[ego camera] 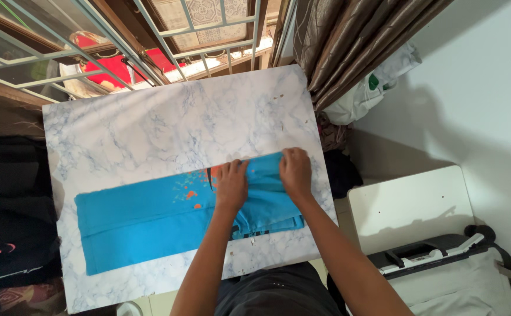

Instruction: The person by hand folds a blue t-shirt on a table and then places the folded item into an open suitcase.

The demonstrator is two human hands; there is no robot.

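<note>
Left hand (pixel 232 182) and right hand (pixel 295 169) both pinch the blue shirt's (pixel 144 219) folded right end mid-frame on the marble tabletop (pixel 150 134); edges should stay aligned.

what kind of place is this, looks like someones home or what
Most likely a room in a home. A blue garment lies on a marble-patterned table under both hands, beside a barred window with brown curtains, and a white plastic bag sits in the corner.
</note>
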